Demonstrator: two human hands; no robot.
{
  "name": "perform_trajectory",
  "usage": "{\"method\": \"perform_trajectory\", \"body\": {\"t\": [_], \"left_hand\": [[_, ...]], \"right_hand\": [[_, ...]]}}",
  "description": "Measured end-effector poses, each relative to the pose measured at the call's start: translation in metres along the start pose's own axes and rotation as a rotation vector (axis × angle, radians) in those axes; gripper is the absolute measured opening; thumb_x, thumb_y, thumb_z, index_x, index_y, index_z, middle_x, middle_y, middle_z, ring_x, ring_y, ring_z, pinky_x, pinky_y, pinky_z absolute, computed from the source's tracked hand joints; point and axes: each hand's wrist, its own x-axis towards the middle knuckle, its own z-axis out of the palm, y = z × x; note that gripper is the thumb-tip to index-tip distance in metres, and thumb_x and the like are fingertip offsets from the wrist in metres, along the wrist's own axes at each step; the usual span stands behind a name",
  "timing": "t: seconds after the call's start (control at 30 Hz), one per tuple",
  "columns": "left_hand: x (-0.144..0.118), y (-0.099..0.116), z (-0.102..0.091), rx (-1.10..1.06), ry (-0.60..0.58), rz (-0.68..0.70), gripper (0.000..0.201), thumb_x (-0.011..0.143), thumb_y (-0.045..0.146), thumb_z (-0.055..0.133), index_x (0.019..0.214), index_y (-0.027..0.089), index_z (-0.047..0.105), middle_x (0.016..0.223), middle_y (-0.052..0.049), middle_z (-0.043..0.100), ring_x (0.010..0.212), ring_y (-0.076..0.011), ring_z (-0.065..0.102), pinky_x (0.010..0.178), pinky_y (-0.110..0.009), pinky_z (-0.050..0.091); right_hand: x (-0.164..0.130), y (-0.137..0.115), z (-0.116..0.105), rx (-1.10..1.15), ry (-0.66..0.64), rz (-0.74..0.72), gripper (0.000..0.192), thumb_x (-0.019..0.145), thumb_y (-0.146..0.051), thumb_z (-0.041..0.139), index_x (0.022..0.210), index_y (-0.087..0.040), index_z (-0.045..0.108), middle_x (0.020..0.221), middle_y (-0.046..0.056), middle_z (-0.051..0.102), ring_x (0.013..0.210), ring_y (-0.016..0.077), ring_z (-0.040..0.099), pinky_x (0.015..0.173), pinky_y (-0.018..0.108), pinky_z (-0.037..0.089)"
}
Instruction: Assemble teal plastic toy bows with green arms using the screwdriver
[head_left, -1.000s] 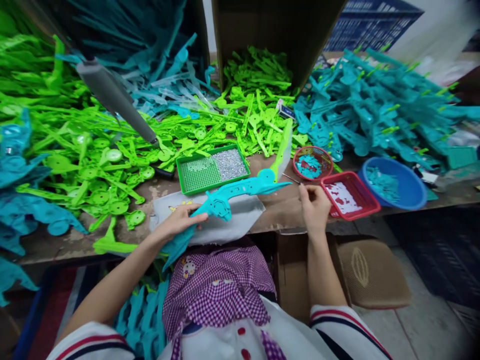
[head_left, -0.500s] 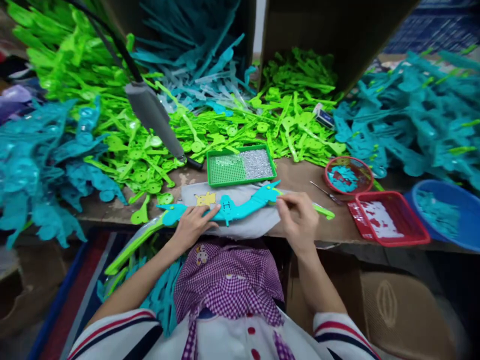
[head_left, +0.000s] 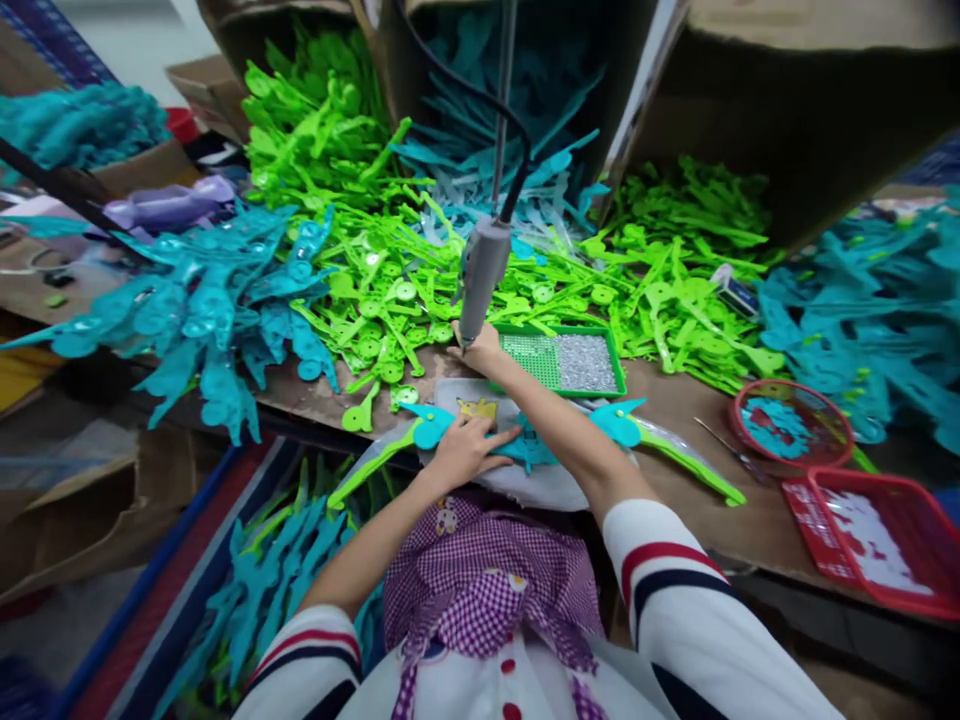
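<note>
In the head view, a long teal plastic piece [head_left: 531,442] with light green arms [head_left: 694,462] at both ends lies on a pale cloth [head_left: 555,488], just below the frame's centre. The person's left hand [head_left: 465,450] rests on its left half, fingers spread and extended. The right forearm crosses above the piece; the right hand [head_left: 484,348], at mid-frame, is partly hidden behind the lower end of a grey tool [head_left: 484,270] hanging upright, so its grip cannot be told. Just right of that hand sits a green tray [head_left: 536,372] with small silvery parts. At lower right are a round red basket [head_left: 791,383] and a rectangular red basket [head_left: 892,476]; teal parts [head_left: 202,290] heap at left
</note>
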Motion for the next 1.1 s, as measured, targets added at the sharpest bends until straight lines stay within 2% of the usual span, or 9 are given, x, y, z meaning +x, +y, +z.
{"method": "perform_trajectory", "body": {"t": [0.2,0.3,0.37,0.5,0.6,0.73,0.87,0.97,1.1], "left_hand": [[0.000,0.001,0.003,-0.034,0.024,-0.016,0.056,0.094,0.058,0.056,0.144,0.032,0.056,0.103,-0.008,0.065,0.096,-0.0213,0.061,0.083,-0.034,0.038],[0.000,0.002,0.002,-0.039,0.020,-0.023,0.057,0.093,0.059,0.058,0.143,0.032,0.056,0.103,-0.007,0.065,0.094,-0.0211,0.061,0.082,-0.034,0.038],[0.000,0.002,0.002,-0.046,0.008,-0.033,0.058,0.092,0.059,0.059,0.144,0.033,0.055,0.104,-0.007,0.064,0.094,-0.0210,0.060,0.083,-0.034,0.037],[0.000,0.002,0.002,-0.056,0.000,-0.040,0.058,0.091,0.058,0.061,0.143,0.034,0.055,0.106,-0.007,0.064,0.096,-0.0211,0.060,0.084,-0.034,0.038],[0.000,0.001,0.002,-0.055,0.022,-0.027,0.057,0.092,0.057,0.061,0.143,0.033,0.056,0.105,-0.007,0.065,0.097,-0.0212,0.060,0.085,-0.034,0.038],[-0.001,0.000,0.002,-0.061,0.032,-0.030,0.057,0.094,0.056,0.059,0.145,0.034,0.054,0.106,-0.007,0.064,0.095,-0.0212,0.059,0.084,-0.034,0.039],[-0.001,0.000,0.001,-0.065,0.025,-0.033,0.058,0.094,0.056,0.059,0.147,0.034,0.052,0.105,-0.007,0.064,0.094,-0.0207,0.059,0.084,-0.034,0.039],[0.000,0.000,0.000,-0.088,0.016,-0.044,0.055,0.094,0.054,0.061,0.145,0.034,0.055,0.109,-0.007,0.064,0.098,-0.0205,0.059,0.086,-0.034,0.039],[0.002,-0.002,-0.005,-0.112,-0.060,-0.063,0.057,0.094,0.056,0.059,0.146,0.033,0.054,0.111,-0.008,0.064,0.100,-0.0214,0.059,0.088,-0.034,0.039]], "right_hand": [[0.026,0.010,-0.006,0.168,0.004,0.045,0.020,0.085,-0.017,0.055,0.102,-0.014,0.066,0.113,0.018,0.069,0.103,0.0289,0.061,0.086,0.038,0.047],[0.032,0.020,-0.029,0.338,-0.004,0.073,0.016,0.086,-0.021,0.053,0.096,-0.015,0.064,0.096,0.012,0.069,0.083,0.0214,0.061,0.074,0.032,0.048],[0.030,0.028,-0.047,0.474,-0.021,0.135,0.019,0.091,-0.024,0.044,0.092,-0.016,0.060,0.078,0.006,0.063,0.058,0.0127,0.049,0.057,0.027,0.043],[0.005,0.049,-0.075,0.707,-0.076,0.246,0.028,0.099,-0.020,0.024,0.090,-0.018,0.050,0.059,-0.006,0.043,0.040,0.0054,0.017,0.038,0.019,0.023],[-0.027,0.066,-0.085,1.085,-0.181,0.352,0.031,0.103,-0.022,0.021,0.094,-0.017,0.050,0.054,-0.011,0.030,0.038,0.0044,0.010,0.033,0.014,0.018],[-0.068,0.082,-0.089,1.578,-0.239,0.443,0.027,0.103,-0.021,0.025,0.102,-0.016,0.052,0.053,-0.012,0.032,0.035,0.0036,0.012,0.031,0.011,0.018],[-0.090,0.086,-0.085,1.010,0.095,0.445,0.026,0.100,-0.034,0.037,0.109,-0.018,0.056,0.060,-0.005,0.049,0.041,0.0081,0.036,0.041,0.018,0.033],[-0.094,0.090,-0.085,0.464,0.376,0.457,0.037,0.097,-0.039,0.045,0.121,-0.015,0.060,0.081,0.009,0.066,0.073,0.0208,0.062,0.066,0.030,0.048],[-0.112,0.108,-0.093,0.177,0.615,0.379,0.046,0.098,-0.042,0.040,0.124,-0.011,0.062,0.087,0.012,0.068,0.083,0.0242,0.064,0.080,0.039,0.048]]}}
